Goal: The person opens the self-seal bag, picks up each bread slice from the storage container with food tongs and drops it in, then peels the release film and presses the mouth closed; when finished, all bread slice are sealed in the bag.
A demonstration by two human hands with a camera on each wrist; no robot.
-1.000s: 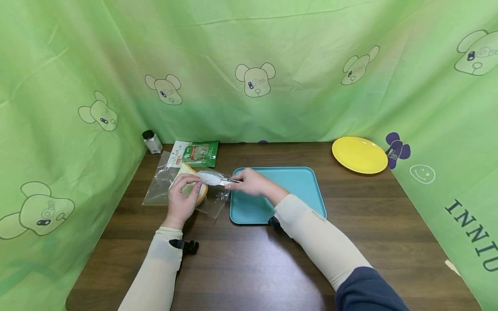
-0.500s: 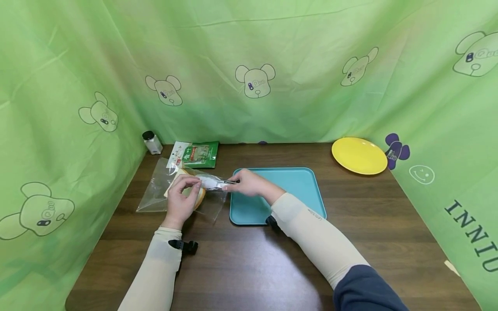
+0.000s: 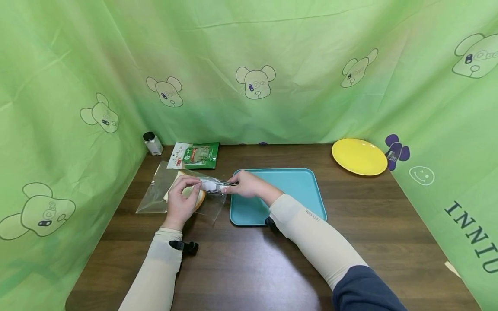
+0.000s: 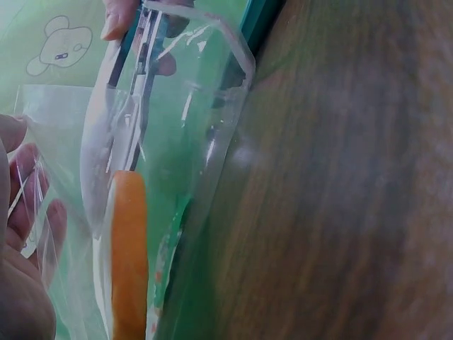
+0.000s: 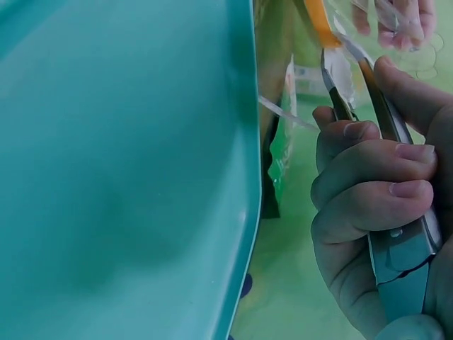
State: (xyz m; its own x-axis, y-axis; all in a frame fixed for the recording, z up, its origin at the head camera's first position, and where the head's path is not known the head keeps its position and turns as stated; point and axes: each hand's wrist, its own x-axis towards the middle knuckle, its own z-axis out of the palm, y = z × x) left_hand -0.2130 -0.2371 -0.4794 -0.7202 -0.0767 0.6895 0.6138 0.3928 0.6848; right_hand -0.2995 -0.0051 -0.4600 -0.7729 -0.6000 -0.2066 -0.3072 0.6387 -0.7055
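A pair of silver metal tongs [image 5: 400,263], held in the right grip [image 5: 371,185], points leftward into the mouth of a clear plastic bag [image 3: 151,194], its broad pale ends spread slightly apart. They reach the edge of a white bread slice [image 4: 129,258] with an orange-brown crust; whether they pinch it cannot be told. The slice leans tilted within the bag, partly hidden behind the left grip [image 3: 181,199], which pinches the film. The loose, wrinkled bag spreads flat across the bench [image 3: 229,268] farther left
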